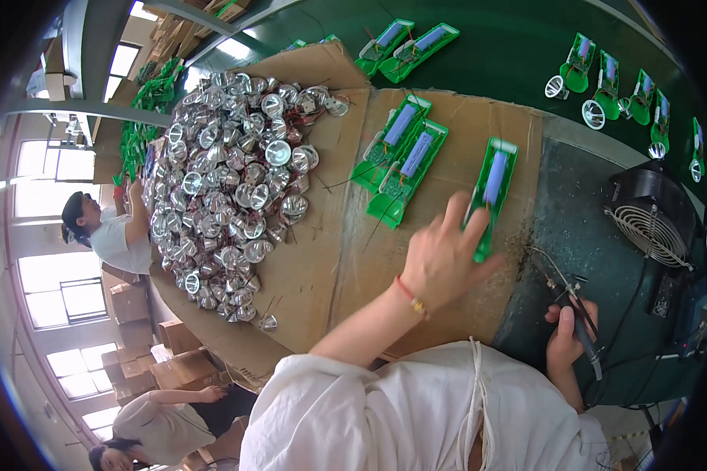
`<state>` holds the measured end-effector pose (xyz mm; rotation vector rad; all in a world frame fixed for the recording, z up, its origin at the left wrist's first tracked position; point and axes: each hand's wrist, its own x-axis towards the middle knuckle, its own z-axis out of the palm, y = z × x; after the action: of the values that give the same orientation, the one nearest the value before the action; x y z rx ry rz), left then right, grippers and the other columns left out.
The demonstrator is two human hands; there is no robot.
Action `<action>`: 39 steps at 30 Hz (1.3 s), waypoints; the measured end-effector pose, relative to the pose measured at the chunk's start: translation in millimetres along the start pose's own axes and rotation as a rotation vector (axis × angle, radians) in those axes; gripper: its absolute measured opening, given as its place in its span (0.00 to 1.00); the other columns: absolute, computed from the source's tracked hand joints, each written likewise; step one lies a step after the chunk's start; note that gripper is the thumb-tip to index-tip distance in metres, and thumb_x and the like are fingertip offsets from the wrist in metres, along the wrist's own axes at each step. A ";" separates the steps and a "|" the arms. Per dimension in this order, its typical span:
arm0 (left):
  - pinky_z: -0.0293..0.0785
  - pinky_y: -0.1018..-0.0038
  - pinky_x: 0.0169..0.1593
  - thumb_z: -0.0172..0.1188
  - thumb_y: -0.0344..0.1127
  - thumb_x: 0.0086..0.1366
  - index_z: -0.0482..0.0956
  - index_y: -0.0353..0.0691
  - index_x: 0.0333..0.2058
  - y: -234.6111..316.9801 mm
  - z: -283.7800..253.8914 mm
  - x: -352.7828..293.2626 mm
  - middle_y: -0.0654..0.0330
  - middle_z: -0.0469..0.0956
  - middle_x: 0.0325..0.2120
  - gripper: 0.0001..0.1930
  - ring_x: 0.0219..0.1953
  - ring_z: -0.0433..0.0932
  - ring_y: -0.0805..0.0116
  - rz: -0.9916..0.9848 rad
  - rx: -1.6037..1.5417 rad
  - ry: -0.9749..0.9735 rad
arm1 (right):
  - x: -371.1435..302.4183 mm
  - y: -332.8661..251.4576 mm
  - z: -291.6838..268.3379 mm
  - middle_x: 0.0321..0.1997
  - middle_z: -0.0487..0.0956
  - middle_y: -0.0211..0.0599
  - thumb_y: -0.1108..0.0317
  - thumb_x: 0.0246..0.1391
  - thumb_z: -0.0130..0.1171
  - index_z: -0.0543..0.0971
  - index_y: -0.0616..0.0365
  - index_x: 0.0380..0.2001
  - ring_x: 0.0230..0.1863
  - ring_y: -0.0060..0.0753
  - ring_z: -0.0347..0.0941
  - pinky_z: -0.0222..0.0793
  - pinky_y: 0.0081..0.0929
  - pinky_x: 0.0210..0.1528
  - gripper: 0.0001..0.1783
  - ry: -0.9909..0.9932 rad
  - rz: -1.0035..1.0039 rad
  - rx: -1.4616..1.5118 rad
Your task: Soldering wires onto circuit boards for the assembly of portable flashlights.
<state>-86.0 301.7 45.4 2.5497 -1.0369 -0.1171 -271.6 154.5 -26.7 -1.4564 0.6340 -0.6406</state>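
Observation:
My left hand (445, 255), with a red cord bracelet, reaches over the cardboard with its fingers spread. Its fingertips are at the lower part of a green plastic housing (492, 184) holding a purple battery; whether they press on it I cannot tell. My right hand (567, 334) is closed around the dark handle of a soldering iron (584, 334), whose thin metal end points up and left. Left of my left hand lie two similar housings, an upper one (401, 125) and a lower one (416, 161), each with a battery, circuit board and loose wires.
A large heap of silver reflector cups (232, 180) covers the cardboard's left side. More housings (420, 51) lie on the green bench at the far side, some with reflectors (593, 114) at the right. A black fan (652, 216) stands at right. Two people are at the left.

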 end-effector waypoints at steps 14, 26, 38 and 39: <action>0.49 0.59 0.57 0.59 0.39 0.50 0.80 0.48 0.24 -173.6 -63.6 -18.3 0.65 0.72 0.42 0.05 0.56 0.57 0.60 -0.274 0.591 0.375 | -18.9 -24.3 12.0 0.25 0.73 0.40 0.70 0.49 0.54 0.68 0.67 0.32 0.22 0.24 0.72 0.71 0.19 0.26 0.11 -0.099 -0.151 -0.038; 0.68 0.78 0.26 0.59 0.33 0.54 0.78 0.36 0.26 -24.6 -8.5 -60.7 0.60 0.75 0.18 0.07 0.21 0.73 0.73 -0.476 -0.673 0.052 | -9.5 -41.0 41.2 0.22 0.77 0.42 0.75 0.46 0.57 0.69 0.67 0.30 0.22 0.24 0.74 0.71 0.19 0.25 0.09 -0.293 -0.160 -0.016; 0.67 0.69 0.33 0.58 0.31 0.50 0.75 0.36 0.19 -20.0 20.9 -45.9 0.58 0.72 0.23 0.06 0.28 0.70 0.60 -0.253 -0.469 0.093 | -6.3 -30.6 54.2 0.22 0.75 0.39 0.72 0.48 0.55 0.69 0.65 0.30 0.19 0.21 0.71 0.70 0.17 0.23 0.08 -0.207 0.042 0.058; 0.67 0.69 0.32 0.58 0.31 0.49 0.75 0.36 0.19 -20.2 23.1 -46.5 0.58 0.72 0.22 0.06 0.28 0.70 0.60 -0.231 -0.468 0.118 | -6.8 -29.8 54.8 0.22 0.75 0.39 0.72 0.48 0.54 0.69 0.64 0.30 0.19 0.21 0.71 0.70 0.17 0.23 0.08 -0.217 0.048 0.051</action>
<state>-111.4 339.5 13.4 2.2044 -0.5835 -0.2383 -236.6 196.5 4.0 -1.4347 0.4787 -0.4505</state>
